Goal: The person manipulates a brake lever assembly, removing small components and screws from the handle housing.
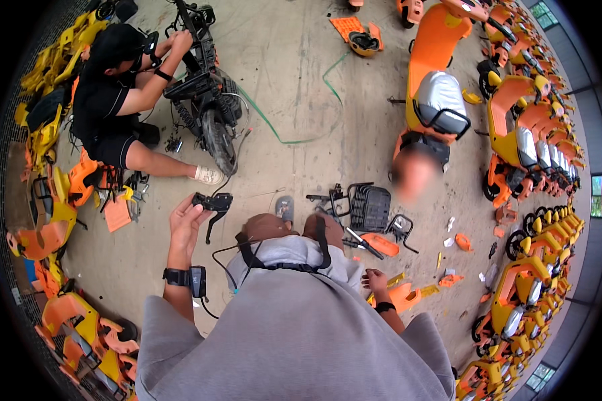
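Note:
My left hand is raised to the left of my knees, its thumb and fingers closed on a black brake lever with its clamp housing. The lever blade points down toward the floor, and a thin cable runs up from near it toward the stripped scooter. My right hand hangs low beside my right hip with nothing in it, its fingers loosely apart. Nearest to that hand are orange and yellow plastic panels on the floor.
A person in black crouches at the stripped scooter, both hands on its frame. Before me lie a black basket and an orange panel. An orange scooter stands ahead right; rows of scooters line the right side.

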A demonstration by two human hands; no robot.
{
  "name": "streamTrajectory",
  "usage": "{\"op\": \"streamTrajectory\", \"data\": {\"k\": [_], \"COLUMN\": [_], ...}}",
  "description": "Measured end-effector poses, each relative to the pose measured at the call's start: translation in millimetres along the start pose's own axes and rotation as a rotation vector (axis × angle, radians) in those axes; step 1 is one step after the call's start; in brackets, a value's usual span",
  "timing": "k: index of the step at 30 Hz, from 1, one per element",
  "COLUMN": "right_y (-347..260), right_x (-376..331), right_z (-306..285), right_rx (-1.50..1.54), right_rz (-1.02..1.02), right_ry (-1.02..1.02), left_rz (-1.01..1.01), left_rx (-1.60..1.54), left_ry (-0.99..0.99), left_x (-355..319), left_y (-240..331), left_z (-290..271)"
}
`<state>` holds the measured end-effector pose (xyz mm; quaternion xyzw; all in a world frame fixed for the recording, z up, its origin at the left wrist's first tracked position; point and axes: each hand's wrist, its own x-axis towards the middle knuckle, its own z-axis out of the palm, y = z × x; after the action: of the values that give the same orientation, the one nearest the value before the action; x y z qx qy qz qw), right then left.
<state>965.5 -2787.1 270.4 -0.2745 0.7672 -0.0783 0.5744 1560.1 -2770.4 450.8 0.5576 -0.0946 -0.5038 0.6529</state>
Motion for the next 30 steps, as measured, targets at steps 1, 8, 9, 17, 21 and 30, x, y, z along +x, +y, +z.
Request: {"op": "streamTrajectory", "data": {"k": [1, 8, 9, 17, 21, 30], "right_y": [-22, -169, -189, -339, -459, -599], "right_x": [8, 81, 95, 243, 260, 360], "right_z": [3, 21, 20, -23, -26, -21], "right_rx": [0.002, -0.123, -0.161, -0.099, -0.017, -0.178], "right_rz": [-0.031, -0.121, -0.147, -0.463, -0.323, -0.335], "right_ry": [0.001, -0.011, -0.012, 0.085, -0.035, -0.014], "left_rz": [0.018, 0.077, 0.099, 0.316, 0.509, 0.482], "left_rx": [-0.031, 0.064, 0.074, 0.139, 0.223, 0.004], "left_ry": [-0.024, -0.058, -0.064, 0.195, 0.403, 0.272], "left_x": [22, 140, 156, 321, 384, 556], "left_y": [3, 50, 56, 78, 124, 167], "left_z": [10, 91, 106, 196, 244, 326]}}
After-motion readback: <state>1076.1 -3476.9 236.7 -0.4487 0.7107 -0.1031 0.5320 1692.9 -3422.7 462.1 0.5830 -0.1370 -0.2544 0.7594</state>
